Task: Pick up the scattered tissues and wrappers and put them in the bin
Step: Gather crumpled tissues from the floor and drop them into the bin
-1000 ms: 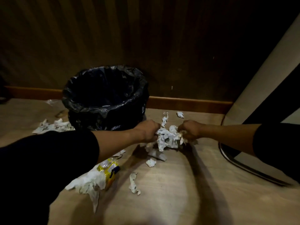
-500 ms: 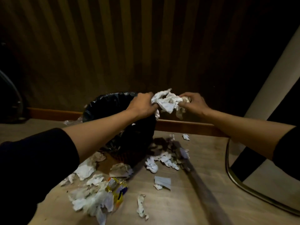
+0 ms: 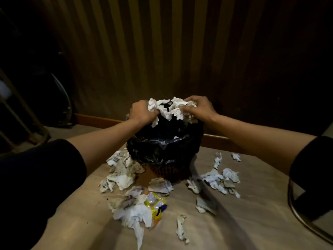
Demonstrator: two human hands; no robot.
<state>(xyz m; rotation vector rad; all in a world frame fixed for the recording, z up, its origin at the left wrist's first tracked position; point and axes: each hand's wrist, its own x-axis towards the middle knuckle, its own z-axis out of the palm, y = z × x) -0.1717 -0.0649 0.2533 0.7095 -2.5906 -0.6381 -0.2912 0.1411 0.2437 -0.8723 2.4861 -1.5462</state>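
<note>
A bin (image 3: pixel 162 150) lined with a black bag stands on the wooden floor against the wall. Right over its opening, my left hand (image 3: pixel 142 111) and my right hand (image 3: pixel 200 108) both clutch a bundle of crumpled white tissues (image 3: pixel 169 109). The bundle is splitting in the middle, with shreds hanging toward the bag. Several tissues (image 3: pixel 122 175) lie left of the bin and more tissues (image 3: pixel 219 179) lie to its right. A yellow wrapper (image 3: pixel 155 204) sits in front among white tissues (image 3: pixel 133 215).
A striped dark wall with a wooden skirting board (image 3: pixel 97 120) runs behind the bin. A curved metal chair frame (image 3: pixel 295 212) stands at the right edge. Dark furniture (image 3: pixel 23 127) fills the left side.
Both hands lifted the tissue bundle off the floor to the right of the bin and carried it left, over the bin's opening. The bundle has started to come apart between the hands.
</note>
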